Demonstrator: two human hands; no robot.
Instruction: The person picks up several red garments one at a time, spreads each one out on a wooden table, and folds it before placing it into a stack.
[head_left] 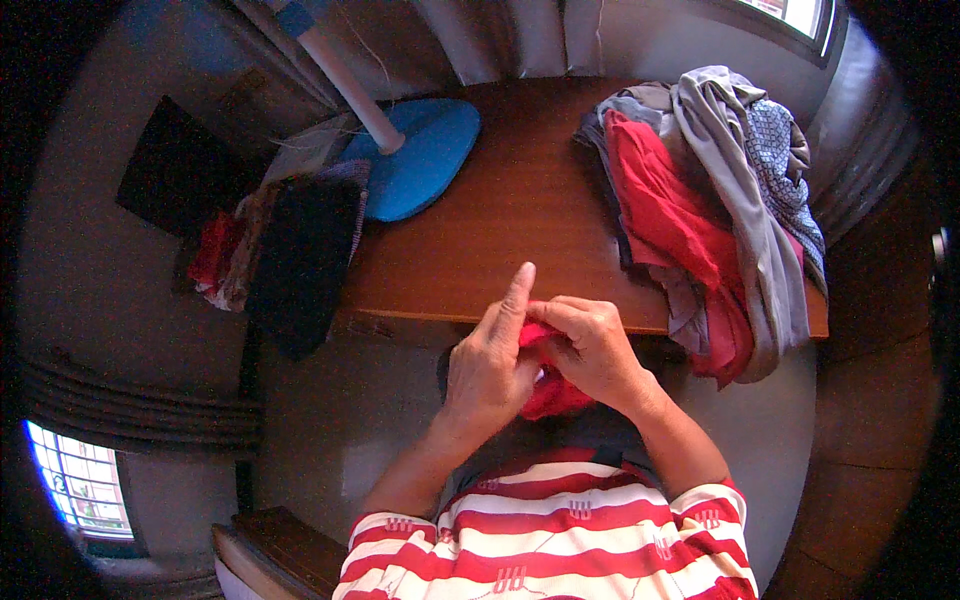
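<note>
A bunched red cloth (556, 398) is held between my two hands, just in front of the table's near edge. My left hand (484, 362) grips its left side, with the index finger stretched out away from me. On the other side my right hand (598, 345) is closed, pinching the cloth between thumb and fingers. A small whitish spot shows on the cloth between the hands; what it is I cannot tell. Much of the cloth is hidden behind my fingers, and its lower part hangs toward my striped shirt (560, 520).
The brown wooden table (500, 240) carries a heap of clothes (715, 200), grey, red and patterned, overhanging its right front edge. At the left stand a blue base (440, 150) with a white pole (350, 90) and dark folded cloth (300, 250) hanging over the edge.
</note>
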